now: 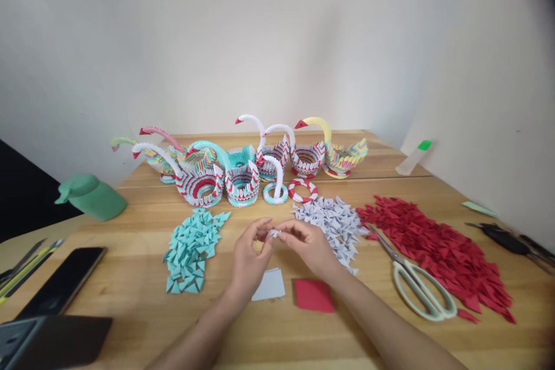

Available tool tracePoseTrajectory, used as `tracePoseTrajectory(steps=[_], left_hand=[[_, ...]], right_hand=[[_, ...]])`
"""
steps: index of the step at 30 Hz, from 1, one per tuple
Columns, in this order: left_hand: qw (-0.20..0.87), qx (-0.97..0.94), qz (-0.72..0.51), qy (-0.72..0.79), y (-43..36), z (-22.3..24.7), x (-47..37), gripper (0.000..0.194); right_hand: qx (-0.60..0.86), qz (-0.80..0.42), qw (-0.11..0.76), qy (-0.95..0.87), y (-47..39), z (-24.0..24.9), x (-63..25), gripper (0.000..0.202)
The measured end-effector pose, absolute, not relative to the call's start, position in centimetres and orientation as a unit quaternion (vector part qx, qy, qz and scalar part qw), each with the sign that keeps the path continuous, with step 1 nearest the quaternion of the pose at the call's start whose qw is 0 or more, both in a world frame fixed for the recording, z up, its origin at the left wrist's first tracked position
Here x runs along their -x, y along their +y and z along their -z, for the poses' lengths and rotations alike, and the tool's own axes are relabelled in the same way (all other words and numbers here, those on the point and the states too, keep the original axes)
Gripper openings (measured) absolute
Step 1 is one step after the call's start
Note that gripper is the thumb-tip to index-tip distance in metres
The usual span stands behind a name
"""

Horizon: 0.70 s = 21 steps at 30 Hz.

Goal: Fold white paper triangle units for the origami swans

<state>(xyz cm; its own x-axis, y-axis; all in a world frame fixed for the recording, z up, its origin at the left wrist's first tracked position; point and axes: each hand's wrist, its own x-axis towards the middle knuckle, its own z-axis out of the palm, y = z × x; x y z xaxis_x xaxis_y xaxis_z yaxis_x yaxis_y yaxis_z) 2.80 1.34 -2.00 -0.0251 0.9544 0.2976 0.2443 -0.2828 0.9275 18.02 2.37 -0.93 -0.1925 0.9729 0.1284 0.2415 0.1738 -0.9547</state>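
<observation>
Between my two hands, over the middle of the table, is a small white folded paper piece (273, 233). My left hand (251, 251) pinches it from the left, and the fingertips of my right hand (309, 245) close on its right side; fingers partly cover it. Below my hands lie a stack of white paper slips (269, 285) and a stack of red paper slips (314, 295). A pile of white folded triangles (332, 222) spreads just beyond my right hand. Left of my left hand is a pile of teal triangles (191, 251).
Several folded-paper swans (202, 185) and a red-and-white ring (302, 190) stand toward the back. Scissors (422, 289) lie beside a red triangle pile (437, 245) at right. A green watering-can-shaped container (93, 196), a phone (65, 280) and a dark device (56, 341) sit at left.
</observation>
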Motion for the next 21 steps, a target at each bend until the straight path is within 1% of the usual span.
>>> tracePoseTrajectory(steps=[7,12,15,18,21], left_hand=[[0.309,-0.629,-0.512,0.496,1.0,2.4,-3.0,0.032],[0.204,-0.692,-0.488,0.491,0.9,2.8,-3.0,0.026],[0.169,-0.712,-0.481,0.482,0.9,2.9,-3.0,0.027],[0.169,-0.717,-0.479,0.478,0.8,2.7,-3.0,0.027],[0.211,-0.703,-0.49,0.47,0.7,2.3,-2.9,0.03]], right_hand=[[0.486,-0.404,0.435,-0.642,2.3,1.1,-17.8,0.014],[0.494,-0.409,0.443,-0.626,2.4,1.2,-17.7,0.013],[0.493,-0.408,0.446,-0.626,2.5,1.6,-17.6,0.011],[0.489,-0.415,0.449,-0.622,2.6,1.9,-17.7,0.011],[0.491,-0.423,0.454,-0.611,2.7,2.0,-17.9,0.012]])
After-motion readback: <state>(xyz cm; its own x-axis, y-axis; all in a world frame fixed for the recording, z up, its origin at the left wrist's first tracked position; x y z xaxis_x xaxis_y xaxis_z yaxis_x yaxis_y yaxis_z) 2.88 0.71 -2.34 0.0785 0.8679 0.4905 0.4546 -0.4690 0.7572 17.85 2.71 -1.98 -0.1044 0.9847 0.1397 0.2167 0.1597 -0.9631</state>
